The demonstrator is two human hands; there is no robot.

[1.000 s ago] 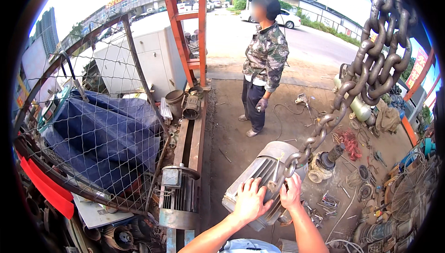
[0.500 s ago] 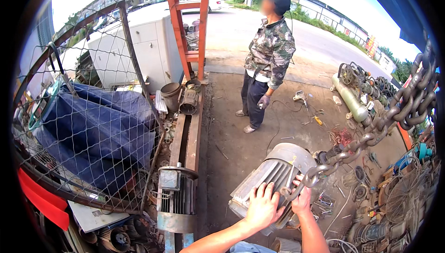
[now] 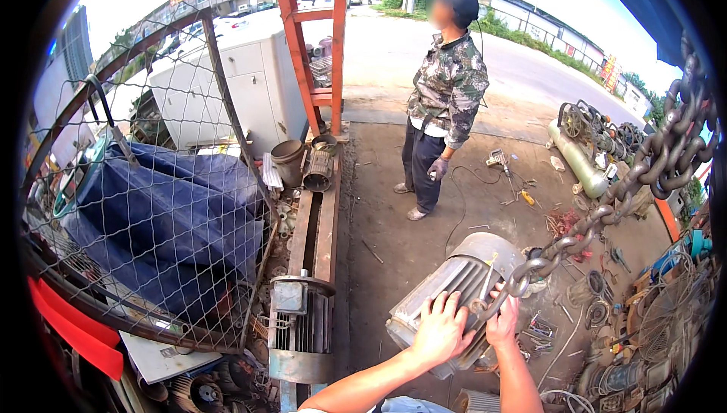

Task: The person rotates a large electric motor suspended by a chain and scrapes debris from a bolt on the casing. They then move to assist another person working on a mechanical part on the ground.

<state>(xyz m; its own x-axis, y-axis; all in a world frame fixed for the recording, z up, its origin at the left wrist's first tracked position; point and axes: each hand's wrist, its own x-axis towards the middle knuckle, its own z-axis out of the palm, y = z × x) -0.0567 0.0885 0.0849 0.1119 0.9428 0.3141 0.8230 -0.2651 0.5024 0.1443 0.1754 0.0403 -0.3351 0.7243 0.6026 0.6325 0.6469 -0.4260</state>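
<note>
Right fingers (image 3: pixel 510 308) part-hidden, forearms (image 3: pixel 363 380) cropped; face (image 3: pixel 440 15) blurred

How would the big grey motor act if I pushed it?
The motor probably feels heavy: it's bulky metal with a thick chain leading to it. It might swing, if that chain carries it. Its ridged side, under the left hand, could help stop slipping.

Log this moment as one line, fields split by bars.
Left hand: laid on motor | Right hand: at lower end of chain, grip unclear | Chain: slants up rightward | Co-worker: standing beyond motor
</note>
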